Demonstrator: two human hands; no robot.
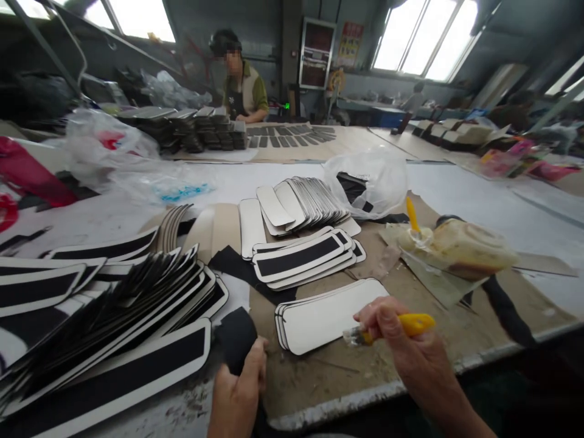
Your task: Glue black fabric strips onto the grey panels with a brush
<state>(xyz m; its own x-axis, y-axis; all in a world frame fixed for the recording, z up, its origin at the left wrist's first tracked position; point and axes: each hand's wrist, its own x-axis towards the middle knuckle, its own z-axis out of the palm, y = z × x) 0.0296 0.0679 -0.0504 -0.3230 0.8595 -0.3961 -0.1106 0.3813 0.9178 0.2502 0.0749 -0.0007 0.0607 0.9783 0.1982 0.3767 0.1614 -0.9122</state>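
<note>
My right hand (pixel 387 325) is closed round a yellow-handled paintbrush (pixel 416 325), its bristles at the lower right edge of a short stack of white rounded panels (pixel 335 313). Left of that stack, my left hand (pixel 241 389) grips a piece of black fabric (pixel 236 337) between thumb and fingers. Behind the white stack lies a pile of white panels with black strips (pixel 298 258). A large fanned heap of similar black-and-white panels (pixel 150 310) spreads on the left. Farther back leans a row of plain white panels (pixel 310 204).
A yellowish plastic container (pixel 474 246) lies at right, with another yellow brush (pixel 412 214) beside it. A clear plastic bag (pixel 387 176) holds black pieces. Across the table a person (pixel 246 91) works near dark stacks (pixel 205 131). The table's front edge (pixel 356 398) runs close to me.
</note>
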